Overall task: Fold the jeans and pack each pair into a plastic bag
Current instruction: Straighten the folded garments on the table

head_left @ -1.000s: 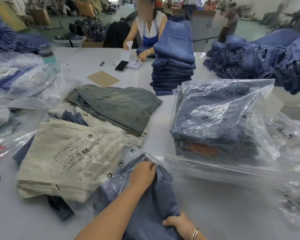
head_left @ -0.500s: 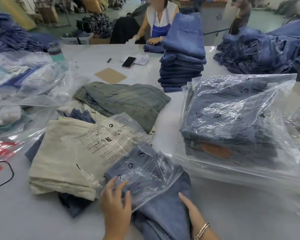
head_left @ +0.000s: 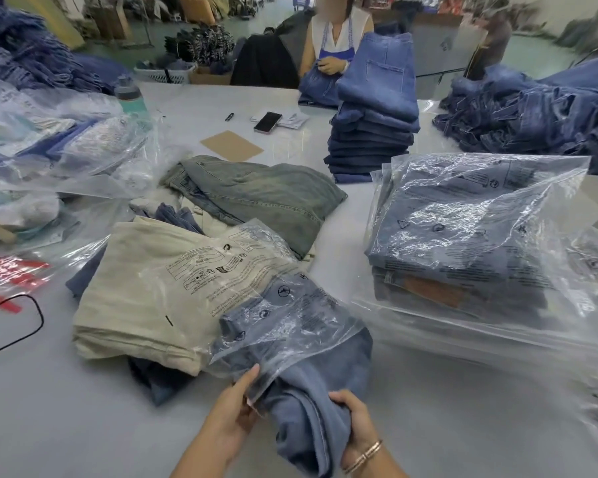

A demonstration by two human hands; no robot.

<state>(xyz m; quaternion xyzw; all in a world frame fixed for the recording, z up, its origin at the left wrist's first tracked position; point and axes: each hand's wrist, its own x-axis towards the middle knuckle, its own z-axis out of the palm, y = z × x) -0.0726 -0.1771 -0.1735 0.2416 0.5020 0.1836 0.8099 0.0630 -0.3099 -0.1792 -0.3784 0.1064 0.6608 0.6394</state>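
Two hands busy near. Left hand (head_left: 233,408) pinches bag (head_left: 290,326) mouth; right hand (head_left: 354,420) grips jeans (head_left: 311,405), half inside. Next: push jeans deeper, pull bag over.

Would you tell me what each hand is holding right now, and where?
The left hand pinches the plastic bag at its open edge; the right hand grips the folded blue jeans at their near end.

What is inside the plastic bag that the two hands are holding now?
Folded blue jeans are partly inside the plastic bag. The left hand pinches the bag's open edge; the right hand grips the end still outside. The far end shows only dimly through the film.
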